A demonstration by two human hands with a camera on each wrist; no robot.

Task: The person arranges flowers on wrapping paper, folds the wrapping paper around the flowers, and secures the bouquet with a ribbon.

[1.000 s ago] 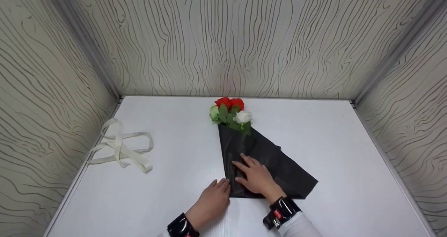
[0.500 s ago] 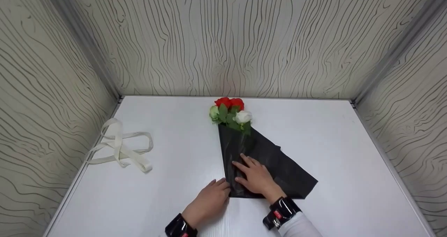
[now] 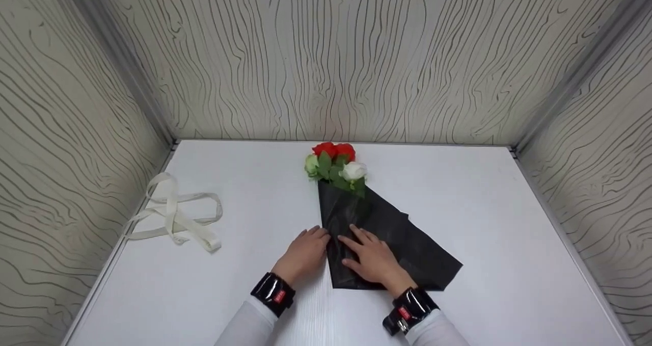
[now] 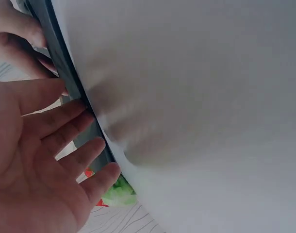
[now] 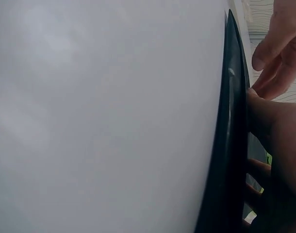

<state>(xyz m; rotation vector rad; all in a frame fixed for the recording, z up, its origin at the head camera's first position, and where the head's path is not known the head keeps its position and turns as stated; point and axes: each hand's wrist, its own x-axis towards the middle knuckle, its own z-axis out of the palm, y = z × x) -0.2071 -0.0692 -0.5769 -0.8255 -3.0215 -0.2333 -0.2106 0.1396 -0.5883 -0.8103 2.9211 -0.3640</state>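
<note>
A person's two bare hands work at a sheet of black paper (image 3: 387, 236) that lies on a white table (image 3: 260, 198), a little right of the middle. The paper is folded over the stems of a small bunch of flowers, and its loose part spreads to the right in a broad point. The heads stick out at the far end: two red flowers (image 3: 345, 151) at the back, a pale green flower (image 3: 311, 164) at the left and a white flower (image 3: 354, 170) at the right, with green leaves (image 3: 324, 164) among them.

The right hand (image 3: 374, 259) rests on top of the folded paper with its fingers spread and nearly straight; it presses on the sheet and grips nothing. The left hand (image 3: 304, 251) lies just beside it, with its fingertips at the left edge of the paper. In the left wrist view its fingers are apart and only slightly bent, touching the edge without closing round it.

Each wrist wears a black band, the left band (image 3: 275, 293) and the right band (image 3: 413, 305), above white sleeves (image 3: 249, 323). A cream ribbon (image 3: 173, 213) lies in loose loops near the table's left edge, well apart from the hands. Behind the table stands a pale wall (image 3: 326, 55) with dark wood-grain lines.
</note>
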